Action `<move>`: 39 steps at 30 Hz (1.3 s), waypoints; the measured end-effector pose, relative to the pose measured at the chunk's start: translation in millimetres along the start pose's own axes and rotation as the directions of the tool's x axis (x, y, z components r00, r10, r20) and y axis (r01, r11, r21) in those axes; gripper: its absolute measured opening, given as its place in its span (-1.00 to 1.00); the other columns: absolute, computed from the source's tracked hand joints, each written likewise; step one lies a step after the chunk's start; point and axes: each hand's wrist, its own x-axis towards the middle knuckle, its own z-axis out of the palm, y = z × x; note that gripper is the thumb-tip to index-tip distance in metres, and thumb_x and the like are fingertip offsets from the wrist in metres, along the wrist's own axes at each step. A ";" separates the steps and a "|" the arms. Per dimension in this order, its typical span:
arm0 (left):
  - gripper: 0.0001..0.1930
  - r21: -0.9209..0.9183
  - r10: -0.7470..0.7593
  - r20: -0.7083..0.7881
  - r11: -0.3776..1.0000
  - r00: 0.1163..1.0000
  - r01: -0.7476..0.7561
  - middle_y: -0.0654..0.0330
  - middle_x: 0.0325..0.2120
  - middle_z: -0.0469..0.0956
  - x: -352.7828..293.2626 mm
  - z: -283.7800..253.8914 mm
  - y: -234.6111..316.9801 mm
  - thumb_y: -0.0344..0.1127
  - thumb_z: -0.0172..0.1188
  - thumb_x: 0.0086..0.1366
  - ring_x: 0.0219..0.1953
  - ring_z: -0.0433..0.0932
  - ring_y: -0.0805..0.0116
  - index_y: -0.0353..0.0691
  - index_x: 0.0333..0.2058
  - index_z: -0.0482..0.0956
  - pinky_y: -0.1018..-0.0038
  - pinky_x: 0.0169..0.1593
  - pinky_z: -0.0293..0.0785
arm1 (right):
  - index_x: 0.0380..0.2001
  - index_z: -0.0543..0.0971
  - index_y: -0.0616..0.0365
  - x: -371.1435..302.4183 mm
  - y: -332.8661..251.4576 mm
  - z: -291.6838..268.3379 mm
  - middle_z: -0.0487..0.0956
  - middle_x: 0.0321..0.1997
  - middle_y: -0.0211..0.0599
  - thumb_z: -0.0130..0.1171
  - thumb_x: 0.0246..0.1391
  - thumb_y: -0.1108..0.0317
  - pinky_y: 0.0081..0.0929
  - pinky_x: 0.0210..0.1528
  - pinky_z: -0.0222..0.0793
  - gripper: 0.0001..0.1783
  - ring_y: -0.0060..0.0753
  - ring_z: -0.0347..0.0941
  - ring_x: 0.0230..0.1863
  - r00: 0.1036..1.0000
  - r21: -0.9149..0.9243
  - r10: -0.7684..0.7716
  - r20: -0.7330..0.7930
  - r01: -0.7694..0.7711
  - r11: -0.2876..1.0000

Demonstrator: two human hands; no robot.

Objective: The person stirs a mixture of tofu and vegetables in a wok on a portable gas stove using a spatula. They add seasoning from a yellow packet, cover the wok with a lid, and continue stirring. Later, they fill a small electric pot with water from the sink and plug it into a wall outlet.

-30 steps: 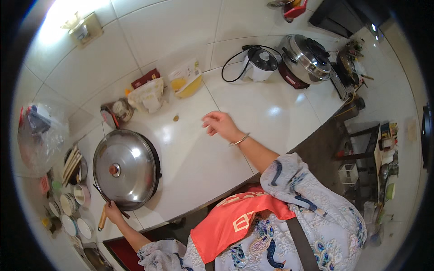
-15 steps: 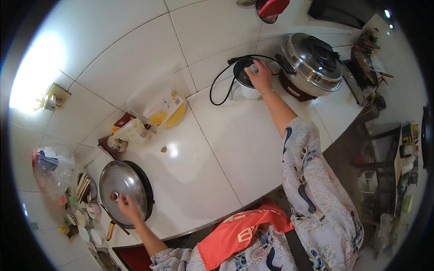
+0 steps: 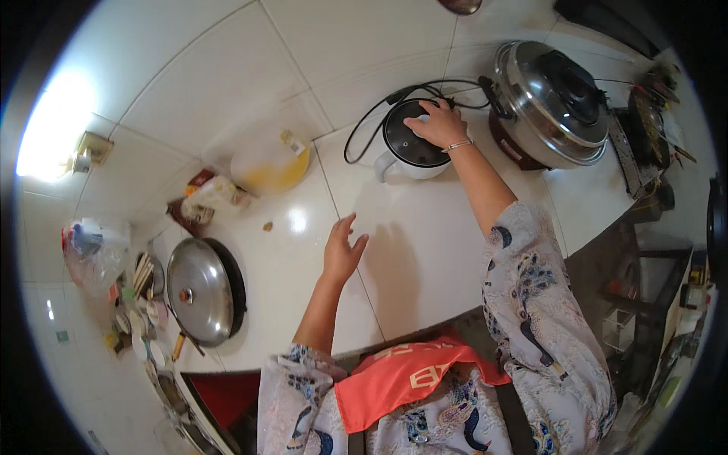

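Note:
My right hand reaches over the small white electric pot, its fingers curled down at the middle of the dark glass lid, which sits on the pot. The knob itself is hidden beneath the fingers. A white handle juts from the pot's near left side. My left hand hangs over the white counter, empty, with thumb and fingers apart. Left of it stands a frying pan under a metal lid with a brown knob.
A large steel cooker with a dark lid stands right of the pot. A black cord loops behind the pot. Against the wall are packets and a yellow-and-white package. A stove lies at the far right.
My left hand has left the frying pan's lid knob area and moved right across the counter. The right hand stays at the small pot's lid while the view has shifted.

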 end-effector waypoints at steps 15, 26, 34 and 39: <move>-0.81 -0.155 -0.270 -0.244 0.959 0.932 0.237 0.03 -0.53 0.53 -172.8 -40.2 -57.0 -0.39 0.30 -0.03 -0.47 0.52 0.18 -0.30 -0.43 0.51 0.36 -0.33 0.42 | -0.16 0.52 0.02 -277.4 -92.8 88.5 0.41 0.05 -0.27 0.32 -0.23 0.02 0.14 0.25 -0.17 -0.46 -0.10 0.14 0.20 0.712 0.085 -0.700 -0.058 0.702 0.707; -0.78 -0.355 -0.428 -0.463 0.892 0.776 0.280 0.10 -0.52 0.49 -328.5 -120.9 -98.7 -0.43 0.30 -0.07 -0.46 0.46 0.32 -0.30 -0.42 0.47 0.42 -0.33 0.38 | -0.13 0.53 0.24 -365.3 -185.1 82.9 0.54 -0.13 -0.39 0.21 0.06 0.25 -0.58 -0.06 0.32 -0.65 -0.63 0.38 -0.15 0.784 0.951 -0.605 0.135 0.070 0.302; -0.74 -0.401 -0.562 -0.727 0.814 0.394 0.421 0.17 -0.46 0.52 -452.5 -176.1 -111.0 -0.47 0.29 -0.09 -0.39 0.48 0.39 -0.29 -0.35 0.49 0.46 -0.29 0.39 | -0.17 0.52 0.32 -359.8 -203.6 192.9 0.57 -0.32 -0.24 0.21 0.03 0.17 -0.52 -0.15 0.37 -0.58 -0.42 0.45 -0.23 0.828 0.799 -0.542 0.144 0.225 0.557; -0.79 -0.463 -0.627 -0.770 0.675 0.117 0.574 0.01 -0.51 0.52 -525.3 -189.4 -105.4 -0.45 0.26 -0.10 -0.43 0.51 0.23 -0.33 -0.43 0.48 0.40 -0.32 0.38 | -0.11 0.47 0.41 -383.6 -162.0 267.2 0.47 -0.06 0.06 0.27 -0.07 0.22 -0.34 -0.02 0.35 -0.48 -0.09 0.36 0.01 0.850 0.455 -0.527 0.025 0.459 0.763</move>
